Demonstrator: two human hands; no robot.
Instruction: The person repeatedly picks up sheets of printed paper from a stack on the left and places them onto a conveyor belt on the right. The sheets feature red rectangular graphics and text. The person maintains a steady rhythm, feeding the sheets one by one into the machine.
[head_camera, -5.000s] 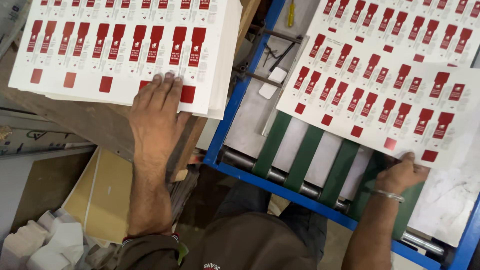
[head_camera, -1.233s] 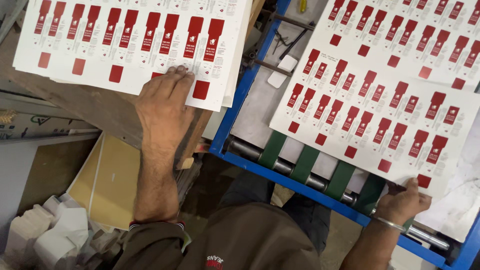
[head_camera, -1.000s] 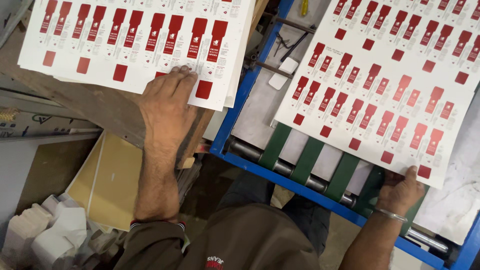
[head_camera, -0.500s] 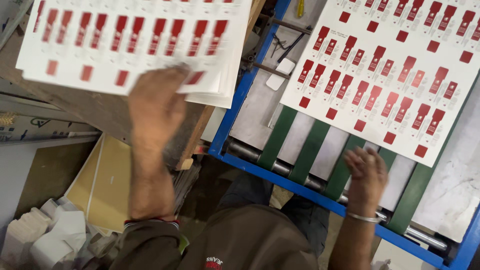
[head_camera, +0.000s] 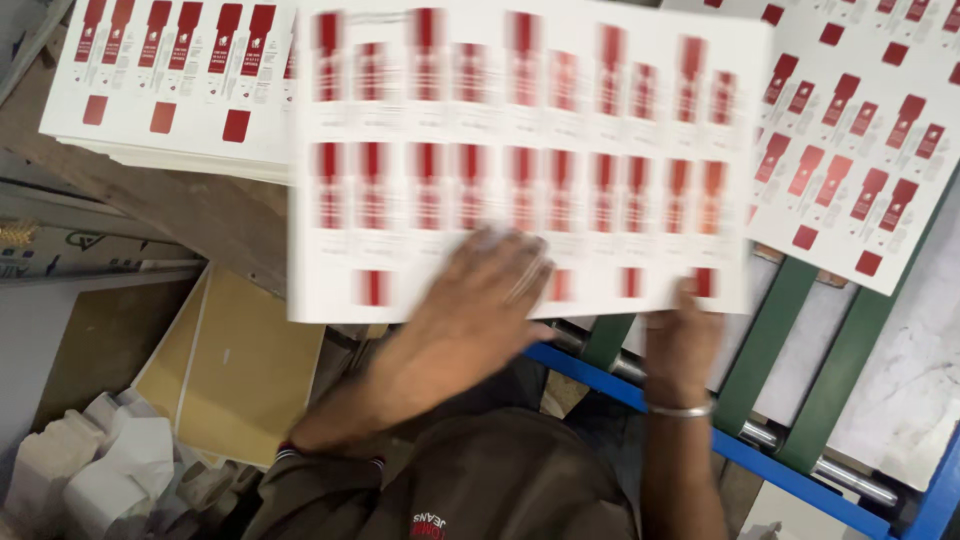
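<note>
We count two hands, a left hand (head_camera: 470, 310) and a right hand (head_camera: 682, 335), one blurred printed sheet (head_camera: 520, 150), one sheet stack (head_camera: 170, 80), four green belts (head_camera: 760, 340).

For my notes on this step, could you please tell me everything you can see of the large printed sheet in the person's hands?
The large white card sheet printed with rows of red labels is blurred by motion, so its print cannot be made out. It looks like thin, stiff, flat card, rectangular, with two rows of tall red bars and a few small red squares near its lower edge. It is held level across the middle of the view, overlapping the stack of similar sheets. The left hand presses its lower middle; the right hand grips its lower right edge.
</note>
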